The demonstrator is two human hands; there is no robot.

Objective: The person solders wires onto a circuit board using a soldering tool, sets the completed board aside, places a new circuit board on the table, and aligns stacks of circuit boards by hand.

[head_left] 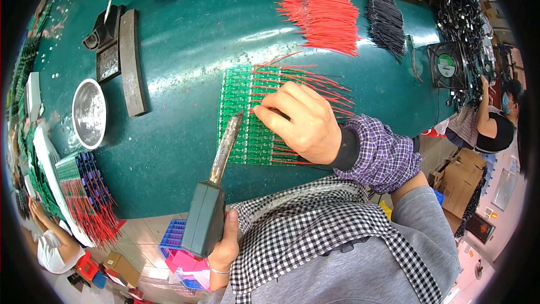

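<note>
My left hand [226, 245] grips the dark boxy handle of a soldering iron [203, 218]. The iron's long, darkened metal tip rests at, or just over, a panel of small green circuit boards [233, 87]. Beside that tip, my right hand [304, 118] is closed in a pinch on a thin red wire, mostly hidden by the fingers. Several red wires [323, 81] stretch rightward from the panel, passing above, under and below this hand. A dark cuff and a purple checked sleeve cover the right wrist.
A bundle of red wires [320, 14] and a black one [385, 19] lie at the back. At left are a metal bowl [90, 114], a dark stand [108, 59] and a curved bar [132, 62]. A fan [447, 66] stands right. Two other people sit at the table's sides.
</note>
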